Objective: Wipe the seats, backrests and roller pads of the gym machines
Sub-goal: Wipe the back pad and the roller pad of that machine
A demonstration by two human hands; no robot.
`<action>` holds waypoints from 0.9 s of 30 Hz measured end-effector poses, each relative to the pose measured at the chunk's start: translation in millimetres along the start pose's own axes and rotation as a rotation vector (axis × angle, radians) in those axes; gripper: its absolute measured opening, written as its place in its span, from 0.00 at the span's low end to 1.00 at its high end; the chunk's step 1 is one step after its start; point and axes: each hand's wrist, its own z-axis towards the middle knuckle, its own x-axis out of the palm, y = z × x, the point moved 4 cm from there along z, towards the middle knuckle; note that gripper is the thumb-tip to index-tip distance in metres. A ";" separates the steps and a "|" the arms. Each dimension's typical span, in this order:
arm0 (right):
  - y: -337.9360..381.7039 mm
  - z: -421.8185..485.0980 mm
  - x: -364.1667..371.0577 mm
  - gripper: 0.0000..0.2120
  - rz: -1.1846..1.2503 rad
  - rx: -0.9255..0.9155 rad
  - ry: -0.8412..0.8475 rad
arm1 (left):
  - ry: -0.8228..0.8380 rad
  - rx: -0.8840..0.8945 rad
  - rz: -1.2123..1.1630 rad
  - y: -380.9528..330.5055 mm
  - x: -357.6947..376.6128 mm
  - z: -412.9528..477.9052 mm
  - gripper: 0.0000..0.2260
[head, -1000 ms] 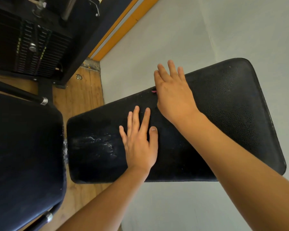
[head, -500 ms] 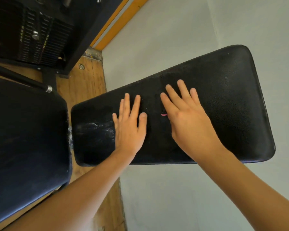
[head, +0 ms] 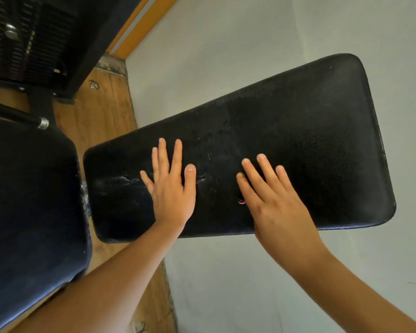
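A long black padded backrest slants across the middle of the view, with wet, shiny streaks near its left end. My left hand lies flat on it, fingers straight and pointing away from me. My right hand lies on the pad to the right, fingers spread and straight; a small bit of pink shows at its thumb side, and what it is I cannot tell. A black seat pad fills the lower left, close to the backrest's left end.
A black weight stack stands at the top left behind a dark upright frame. A black bar with a metal collar crosses above the seat. Wooden floor boards run between the machines and a pale grey wall.
My right hand has slid from the backrest's far edge down toward its near edge. My left hand stays flat on the pad. The view has shifted slightly.
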 end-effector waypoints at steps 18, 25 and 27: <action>7.0 97.8 0.7 0.29 -0.030 0.010 -0.072 | -0.043 0.030 -0.044 4.8 1.5 -2.3 0.25; 9.4 95.0 4.1 0.27 -0.045 -0.006 -0.070 | -0.037 0.027 -0.041 4.5 1.2 -1.0 0.25; 7.2 113.4 2.3 0.25 -0.047 0.007 -0.089 | -0.042 0.027 -0.034 4.6 1.6 -1.1 0.24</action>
